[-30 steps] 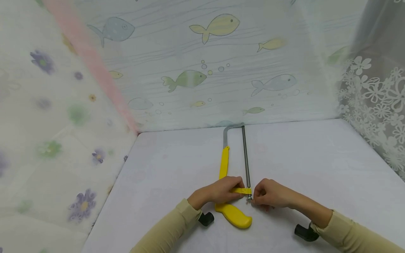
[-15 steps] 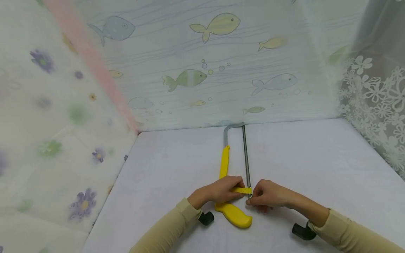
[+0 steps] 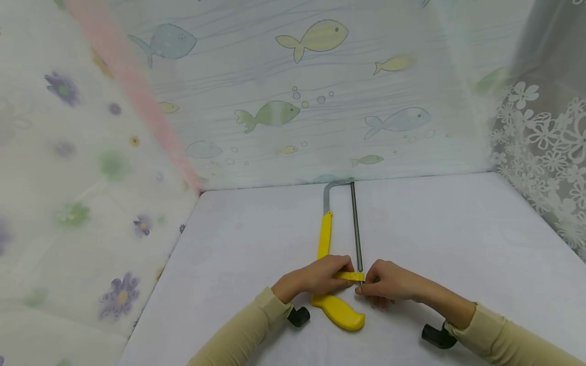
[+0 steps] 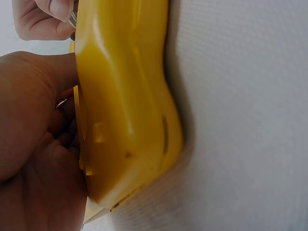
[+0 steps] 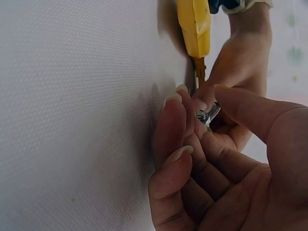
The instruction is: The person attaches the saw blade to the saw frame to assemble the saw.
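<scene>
Head view: our left hand (image 3: 323,272) grips the hacksaw (image 3: 324,236); our right hand (image 3: 391,280), pinching shallowly, could slip off the wing nut (image 5: 214,111).

The left hand (image 3: 324,273) grips a yellow hacksaw (image 3: 324,236).

Hacksaw (image 3: 324,235) blocking the centre, left hand (image 3: 322,274) across its frame, free tabletop (image 3: 448,229) either side

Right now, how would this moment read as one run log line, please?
left hand: grips yellow hacksaw | right hand: pinches its small metal fitting | hacksaw: lying on white surface
</scene>
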A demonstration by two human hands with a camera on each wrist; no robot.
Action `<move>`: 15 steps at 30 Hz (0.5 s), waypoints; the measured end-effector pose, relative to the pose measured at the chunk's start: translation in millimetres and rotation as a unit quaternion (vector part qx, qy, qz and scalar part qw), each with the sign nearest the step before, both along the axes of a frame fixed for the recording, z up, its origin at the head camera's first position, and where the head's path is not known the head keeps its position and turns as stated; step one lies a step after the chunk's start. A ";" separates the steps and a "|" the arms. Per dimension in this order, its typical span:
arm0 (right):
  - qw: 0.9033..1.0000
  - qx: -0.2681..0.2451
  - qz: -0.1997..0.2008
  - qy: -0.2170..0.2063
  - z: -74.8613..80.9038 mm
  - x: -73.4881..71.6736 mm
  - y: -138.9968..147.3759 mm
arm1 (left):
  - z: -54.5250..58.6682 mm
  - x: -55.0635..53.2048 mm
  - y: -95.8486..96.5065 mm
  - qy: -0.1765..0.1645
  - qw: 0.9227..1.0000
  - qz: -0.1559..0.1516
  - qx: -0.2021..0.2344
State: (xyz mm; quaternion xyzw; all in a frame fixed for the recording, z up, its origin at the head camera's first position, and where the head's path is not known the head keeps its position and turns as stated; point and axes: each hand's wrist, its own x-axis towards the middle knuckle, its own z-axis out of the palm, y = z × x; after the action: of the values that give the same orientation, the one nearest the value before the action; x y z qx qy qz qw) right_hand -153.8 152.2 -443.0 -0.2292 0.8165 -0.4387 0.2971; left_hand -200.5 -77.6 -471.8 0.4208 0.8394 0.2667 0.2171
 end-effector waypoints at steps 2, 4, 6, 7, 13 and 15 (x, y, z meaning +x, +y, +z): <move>1.000 0.000 0.001 0.000 0.0 0.1 0.1 | -0.1 0.0 -0.1 -0.003 1.000 0.001 0.001; 1.000 0.001 0.000 0.001 0.1 0.1 0.2 | -0.4 -0.1 -0.1 -0.003 1.000 0.001 0.002; 1.000 0.002 0.000 0.002 0.6 0.1 0.4 | -0.7 -0.2 0.0 -0.003 1.000 0.001 0.002; 1.000 0.003 0.000 0.002 0.9 0.0 0.6 | -0.9 -0.2 0.1 -0.002 1.000 0.001 0.003; 1.000 0.009 0.003 0.002 1.6 -1.5 3.9 | -0.4 -0.3 0.0 0.005 1.000 0.001 -0.001; 1.000 0.015 0.001 -0.001 0.9 -1.9 5.4 | 0.1 0.0 0.2 0.005 1.000 0.003 -0.003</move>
State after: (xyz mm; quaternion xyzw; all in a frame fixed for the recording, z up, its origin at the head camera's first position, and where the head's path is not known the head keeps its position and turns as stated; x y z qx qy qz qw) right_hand -155.8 157.6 -442.1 -0.2256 0.8225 -0.4262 0.3017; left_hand -200.5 -77.5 -471.7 0.4190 0.8425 0.2628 0.2136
